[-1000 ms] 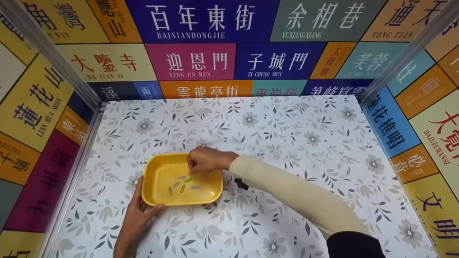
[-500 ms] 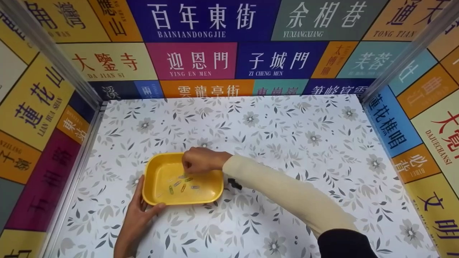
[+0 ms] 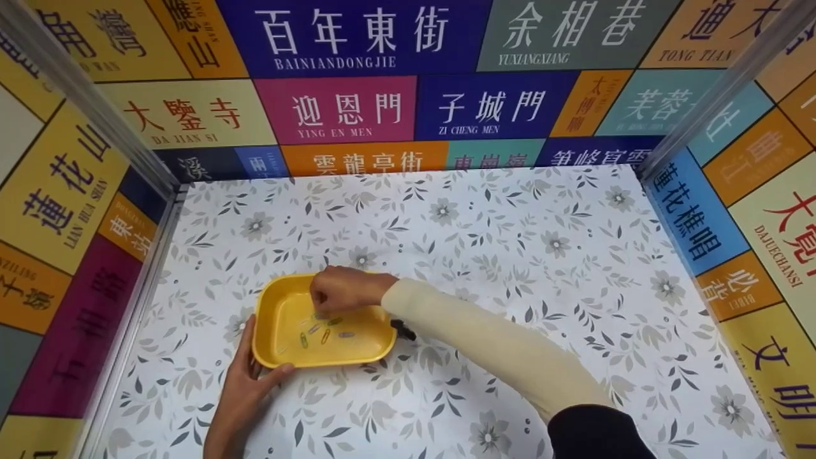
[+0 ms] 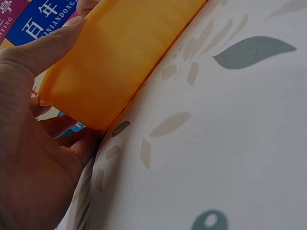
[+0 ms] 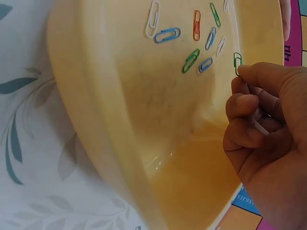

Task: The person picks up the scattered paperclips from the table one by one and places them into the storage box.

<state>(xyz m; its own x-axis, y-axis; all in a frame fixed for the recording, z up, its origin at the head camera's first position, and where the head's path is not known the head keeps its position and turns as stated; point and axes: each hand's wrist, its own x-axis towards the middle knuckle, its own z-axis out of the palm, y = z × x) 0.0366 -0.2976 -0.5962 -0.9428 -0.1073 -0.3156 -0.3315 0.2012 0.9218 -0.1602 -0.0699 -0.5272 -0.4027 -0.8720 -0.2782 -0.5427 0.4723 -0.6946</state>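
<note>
A yellow plastic tray (image 3: 277,312) holds several coloured paper clips on its floor. My left hand (image 3: 245,382) grips its near left corner, the thumb (image 4: 55,45) over the rim and the other fingers round the outer wall. Above the far part of the tray is my right hand (image 3: 341,292). In the right wrist view its thumb and forefinger pinch a green paper clip (image 5: 238,61), with the remaining fingers curled in. Lying below are a red clip (image 5: 196,26), a white clip (image 5: 153,20), and several blue, green and pale ones.
The tray stands on a table (image 3: 484,255) with a leaf-and-flower print. Panels with coloured lettering (image 3: 344,108) wall it in at the back and both sides. A small black piece (image 3: 403,329) shows under the right wrist.
My right hand has moved a little to the left over the tray, covering more of its far side. The left hand and the tray stay in place.
</note>
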